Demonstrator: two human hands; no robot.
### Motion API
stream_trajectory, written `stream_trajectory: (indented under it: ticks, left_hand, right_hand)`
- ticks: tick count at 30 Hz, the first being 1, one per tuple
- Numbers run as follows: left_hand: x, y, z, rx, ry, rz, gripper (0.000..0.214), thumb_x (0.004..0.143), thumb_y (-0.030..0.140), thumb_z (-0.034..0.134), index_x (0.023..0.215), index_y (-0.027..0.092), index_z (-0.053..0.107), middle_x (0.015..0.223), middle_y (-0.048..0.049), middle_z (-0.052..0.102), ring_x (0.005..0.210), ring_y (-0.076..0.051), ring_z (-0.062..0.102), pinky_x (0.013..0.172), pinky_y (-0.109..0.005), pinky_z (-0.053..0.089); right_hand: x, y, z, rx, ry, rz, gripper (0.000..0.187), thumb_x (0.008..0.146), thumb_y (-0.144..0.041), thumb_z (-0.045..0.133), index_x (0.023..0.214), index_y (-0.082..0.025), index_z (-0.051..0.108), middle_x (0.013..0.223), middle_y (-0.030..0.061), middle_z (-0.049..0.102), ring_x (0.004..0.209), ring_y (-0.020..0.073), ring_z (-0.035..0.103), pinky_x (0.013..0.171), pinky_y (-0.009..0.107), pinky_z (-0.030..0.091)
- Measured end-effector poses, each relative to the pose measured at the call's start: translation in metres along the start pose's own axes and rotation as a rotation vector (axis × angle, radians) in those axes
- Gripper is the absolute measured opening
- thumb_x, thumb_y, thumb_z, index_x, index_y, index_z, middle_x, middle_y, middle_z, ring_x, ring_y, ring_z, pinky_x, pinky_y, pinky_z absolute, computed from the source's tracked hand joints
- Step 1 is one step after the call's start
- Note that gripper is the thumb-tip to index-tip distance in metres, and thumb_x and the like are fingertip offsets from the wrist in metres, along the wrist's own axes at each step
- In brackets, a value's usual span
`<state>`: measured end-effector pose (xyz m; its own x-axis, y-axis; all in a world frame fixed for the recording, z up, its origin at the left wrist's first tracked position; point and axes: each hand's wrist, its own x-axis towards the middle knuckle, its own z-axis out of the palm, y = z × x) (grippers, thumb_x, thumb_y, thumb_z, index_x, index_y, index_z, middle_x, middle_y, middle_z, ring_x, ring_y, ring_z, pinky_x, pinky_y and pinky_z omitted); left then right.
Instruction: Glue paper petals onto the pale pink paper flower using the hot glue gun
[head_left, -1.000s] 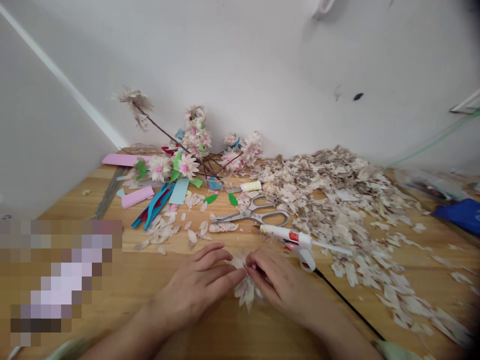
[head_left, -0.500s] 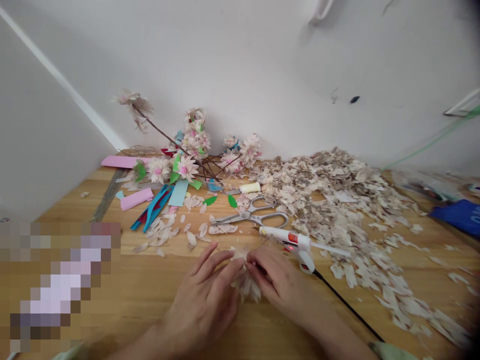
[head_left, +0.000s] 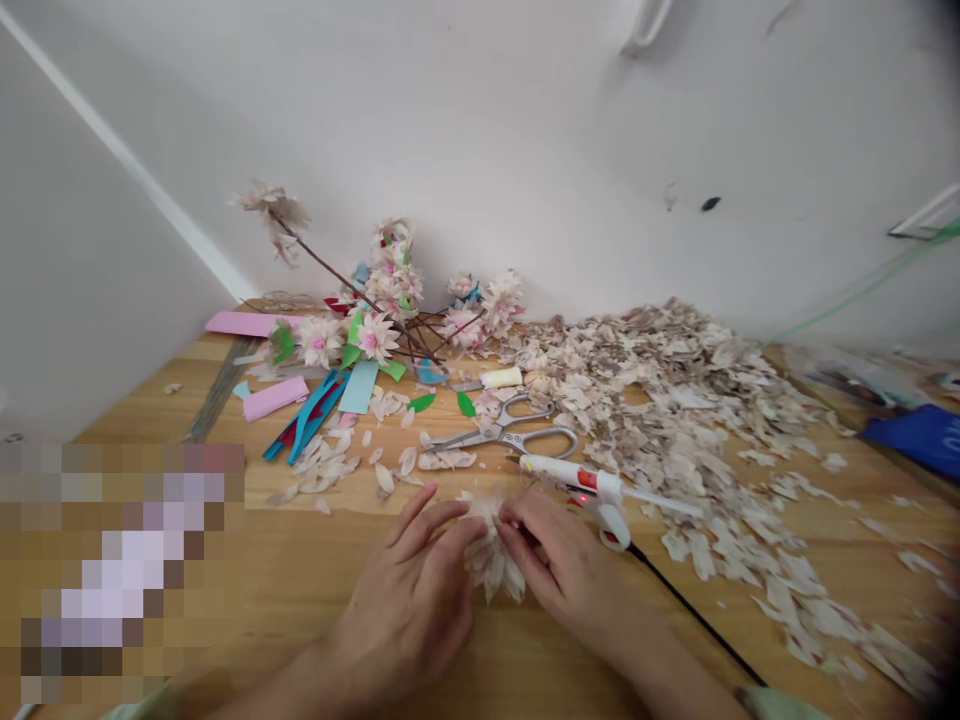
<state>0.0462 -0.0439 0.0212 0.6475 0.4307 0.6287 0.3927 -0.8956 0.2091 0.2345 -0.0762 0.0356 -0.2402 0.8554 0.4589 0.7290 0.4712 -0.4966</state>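
Observation:
A pale flower (head_left: 495, 570) made of layered petals is between my hands, low over the wooden table. My left hand (head_left: 416, 580) grips its left side with the thumb, and the upper fingers are partly stretched. From the right, my right hand (head_left: 566, 560) pinches at the flower's middle with thumb and index finger. Whatever lies between those fingertips is too small to make out. A white hot glue gun (head_left: 570, 475) with a red light rests just beyond my right hand. Grey scissors (head_left: 517, 432) lie behind the glue gun.
A heap of dried petals (head_left: 652, 370) spreads along the right. Finished flowers on a branch (head_left: 322, 260) stand at the back left. Nearer are blue strips (head_left: 311, 415), a pink paper roll (head_left: 275, 397) and loose petals (head_left: 326, 465). The glue gun's black cord (head_left: 697, 615) runs front right.
The right fingertips have shifted slightly at the flower's middle, and more of its lower petals shows. My left hand has hardly moved.

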Motion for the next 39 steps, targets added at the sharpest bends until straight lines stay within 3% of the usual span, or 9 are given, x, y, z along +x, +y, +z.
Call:
stream_trajectory:
  ticks: [16, 23, 27, 39]
  left_hand:
    - [0.0011, 0.0003, 0.0005, -0.061, -0.020, -0.010, 0.048, 0.071, 0.004, 0.047, 0.118, 0.012, 0.044, 0.101, -0.0093, 0.067, 0.105, -0.024, 0.058, 0.105, -0.052, 0.040]
    - [0.0002, -0.0013, 0.0005, -0.193, -0.063, -0.092, 0.049, 0.071, 0.005, 0.049, 0.119, 0.013, 0.042, 0.107, -0.0102, 0.062, 0.110, -0.023, 0.055, 0.108, -0.053, 0.037]
    - [-0.0023, -0.0040, 0.0031, -0.251, -0.010, -0.126, 0.055, 0.071, 0.004, 0.048, 0.124, 0.015, 0.037, 0.108, -0.0094, 0.062, 0.115, -0.023, 0.051, 0.109, -0.053, 0.033]
    - [0.0000, -0.0027, 0.0034, -0.217, -0.016, -0.095, 0.058, 0.067, 0.001, 0.046, 0.123, 0.016, 0.037, 0.107, -0.0097, 0.065, 0.114, -0.024, 0.055, 0.107, -0.054, 0.036]
  right_hand:
    - [-0.0005, -0.0021, 0.0009, -0.017, 0.022, -0.031, 0.016, 0.094, -0.017, 0.040, 0.083, -0.021, 0.050, 0.073, 0.0017, 0.057, 0.068, 0.0157, 0.054, 0.059, 0.025, 0.044]
    - [-0.0001, -0.0006, 0.0016, -0.028, 0.035, -0.045, 0.015, 0.094, -0.016, 0.040, 0.084, -0.020, 0.050, 0.073, 0.0013, 0.056, 0.067, 0.0148, 0.053, 0.060, 0.024, 0.043]
    - [0.0000, -0.0011, 0.0003, -0.025, 0.046, -0.029, 0.016, 0.095, -0.018, 0.040, 0.083, -0.021, 0.050, 0.071, 0.0007, 0.055, 0.066, 0.0148, 0.053, 0.057, 0.025, 0.043]
    - [0.0005, -0.0022, -0.0002, -0.028, 0.030, -0.029, 0.017, 0.095, -0.019, 0.038, 0.084, -0.021, 0.052, 0.072, 0.0016, 0.058, 0.067, 0.0157, 0.055, 0.059, 0.026, 0.045]
